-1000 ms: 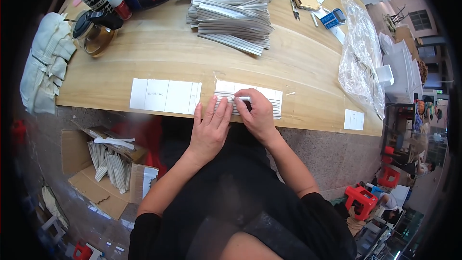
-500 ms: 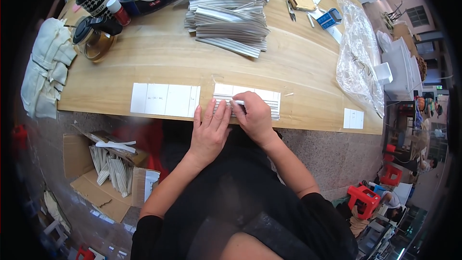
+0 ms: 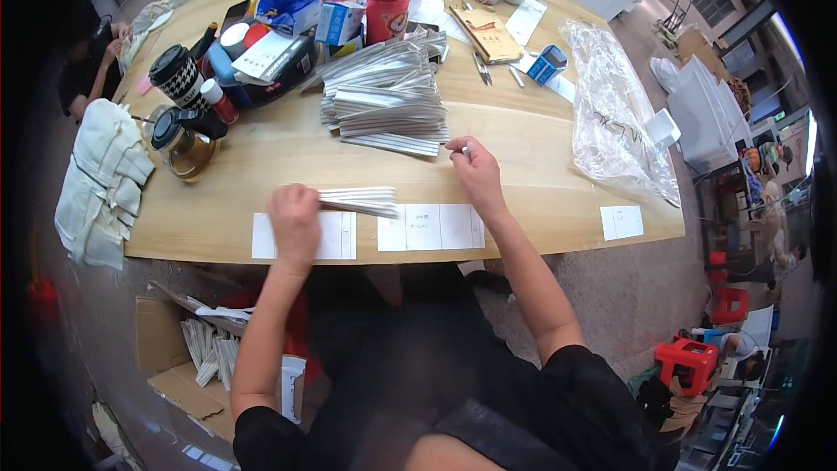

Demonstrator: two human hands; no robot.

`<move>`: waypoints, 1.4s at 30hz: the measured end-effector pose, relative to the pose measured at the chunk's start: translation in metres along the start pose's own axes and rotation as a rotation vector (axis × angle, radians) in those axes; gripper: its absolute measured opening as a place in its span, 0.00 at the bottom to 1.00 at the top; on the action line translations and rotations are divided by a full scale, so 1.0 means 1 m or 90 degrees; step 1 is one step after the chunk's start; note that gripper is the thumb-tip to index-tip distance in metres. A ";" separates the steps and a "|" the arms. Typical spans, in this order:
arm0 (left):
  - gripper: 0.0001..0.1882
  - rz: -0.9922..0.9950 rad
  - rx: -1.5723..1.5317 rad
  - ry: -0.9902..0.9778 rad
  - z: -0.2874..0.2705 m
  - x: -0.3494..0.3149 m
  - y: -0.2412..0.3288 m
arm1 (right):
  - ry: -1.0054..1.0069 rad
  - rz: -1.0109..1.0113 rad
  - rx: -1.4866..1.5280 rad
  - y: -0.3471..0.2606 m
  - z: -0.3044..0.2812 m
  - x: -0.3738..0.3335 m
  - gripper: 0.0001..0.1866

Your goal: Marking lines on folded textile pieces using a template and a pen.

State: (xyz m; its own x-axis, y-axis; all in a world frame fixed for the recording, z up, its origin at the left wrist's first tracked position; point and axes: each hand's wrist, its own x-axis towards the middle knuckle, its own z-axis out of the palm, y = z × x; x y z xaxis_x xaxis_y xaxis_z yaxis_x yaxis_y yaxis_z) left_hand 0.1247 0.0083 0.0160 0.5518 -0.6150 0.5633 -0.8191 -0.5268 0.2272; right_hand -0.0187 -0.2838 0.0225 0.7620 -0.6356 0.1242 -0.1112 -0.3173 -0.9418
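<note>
My left hand [image 3: 295,220] is closed on one end of a small bundle of flat whitish strips [image 3: 359,200], which sticks out to the right above the table. Below that hand lies a white ruled paper [image 3: 336,235], partly covered by it. A second ruled paper [image 3: 432,228] lies to its right at the table's near edge, with no strips on it. My right hand [image 3: 479,179] is raised over the table with a short white stick [image 3: 466,150] pinched in its fingers. Just to its left is the big pile of similar strips [image 3: 384,96].
A glass pot [image 3: 187,153], a patterned cup [image 3: 177,76] and folded white cloth [image 3: 103,179] stand at left. Clear plastic wrap [image 3: 615,113] and a small paper [image 3: 622,222] lie at right. On the floor, a cardboard box [image 3: 166,336] holds strips. Another person [image 3: 87,70] is at far left.
The strips that lay on the right paper are lifted off and now held in my left hand, which moved left. My right hand rose toward the pile. The view has shifted to show more far table.
</note>
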 end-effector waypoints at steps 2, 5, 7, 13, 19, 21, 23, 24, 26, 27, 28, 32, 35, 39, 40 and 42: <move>0.04 -0.101 0.050 -0.038 -0.014 0.002 -0.041 | 0.064 -0.207 -0.252 0.037 0.002 0.015 0.14; 0.13 -0.074 0.146 0.094 -0.031 -0.011 -0.061 | 0.041 -0.234 -0.416 0.025 0.017 0.015 0.11; 0.22 -0.075 0.079 0.045 -0.030 -0.024 -0.044 | 0.040 -0.229 -0.345 0.019 0.015 0.016 0.10; 0.21 0.107 -0.195 -0.004 -0.027 0.014 0.085 | -0.055 -0.204 -0.114 -0.011 0.008 -0.049 0.08; 0.12 0.143 -0.245 -0.160 0.007 0.031 0.118 | -0.062 -0.138 0.002 -0.025 -0.017 -0.105 0.08; 0.08 0.129 -0.236 -0.208 0.013 0.024 0.121 | -0.018 -0.074 0.009 -0.013 -0.024 -0.108 0.09; 0.07 0.103 -0.238 -0.229 0.016 0.014 0.116 | 0.032 -0.042 -0.018 -0.016 -0.033 -0.114 0.10; 0.07 0.062 -0.243 -0.241 0.015 0.008 0.112 | 0.065 -0.030 -0.067 -0.019 -0.035 -0.118 0.10; 0.06 0.043 -0.241 -0.222 0.008 -0.001 0.109 | 0.100 -0.025 -0.121 -0.006 -0.037 -0.126 0.09; 0.07 -0.053 -0.285 -0.252 0.009 -0.005 0.106 | 0.107 -0.074 -0.213 -0.001 -0.038 -0.129 0.09; 0.07 -0.154 -0.326 -0.278 0.010 -0.009 0.104 | 0.111 -0.123 -0.307 0.004 -0.037 -0.132 0.08; 0.06 -0.045 -0.278 -0.171 0.025 -0.017 0.096 | 0.129 -0.224 -0.323 0.033 -0.034 -0.135 0.04; 0.05 -0.038 -0.322 -0.134 0.033 -0.017 0.089 | 0.133 -0.288 -0.308 0.043 -0.034 -0.136 0.03; 0.04 -0.053 -0.344 -0.142 0.038 -0.015 0.086 | 0.149 -0.326 -0.304 0.038 -0.034 -0.141 0.05; 0.04 -0.034 -0.334 -0.128 0.039 -0.014 0.087 | 0.157 -0.340 -0.315 0.033 -0.035 -0.141 0.06; 0.03 -0.013 -0.325 -0.114 0.040 -0.015 0.088 | 0.167 -0.353 -0.325 0.023 -0.039 -0.145 0.07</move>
State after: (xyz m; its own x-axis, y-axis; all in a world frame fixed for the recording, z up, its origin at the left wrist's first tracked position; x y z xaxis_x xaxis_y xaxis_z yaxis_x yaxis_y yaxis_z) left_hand 0.0504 -0.0521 -0.0039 0.5505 -0.7216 0.4199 -0.7549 -0.2154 0.6195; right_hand -0.1565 -0.2259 -0.0049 0.6240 -0.4150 0.6621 -0.0863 -0.8787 -0.4694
